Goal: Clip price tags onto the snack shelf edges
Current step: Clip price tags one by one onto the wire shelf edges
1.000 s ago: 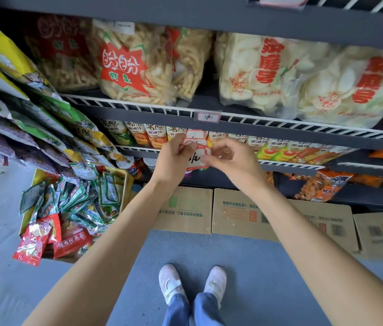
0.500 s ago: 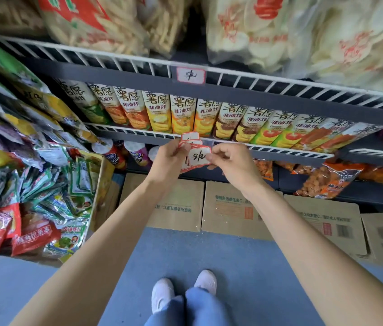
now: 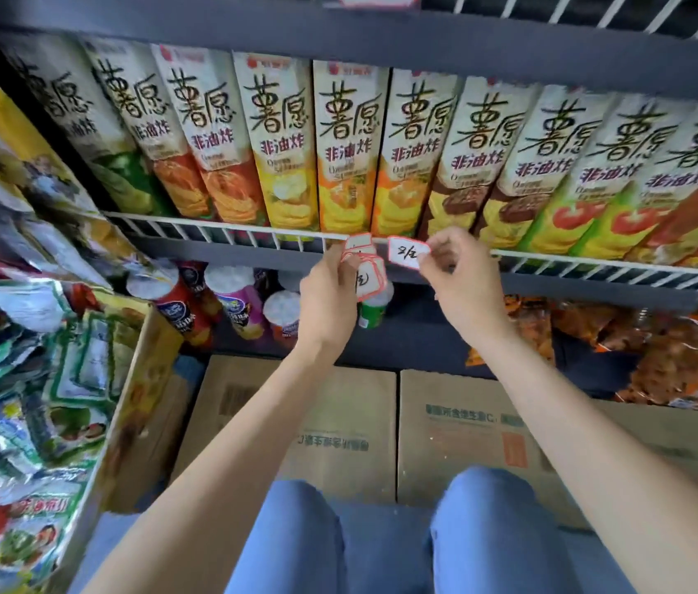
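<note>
Right hand (image 3: 463,278) pinches single price tag (image 3: 407,255) by its right edge, tag at white wire shelf rail (image 3: 227,233), whether touching rail unclear. Left hand (image 3: 330,293) grips spare tag stack (image 3: 366,267), just left. Advice: keep tag square, press clip onto rail under chip boxes (image 3: 349,152), release only once seated.

Writing on price tag (image 3: 408,255) too blurred
</note>
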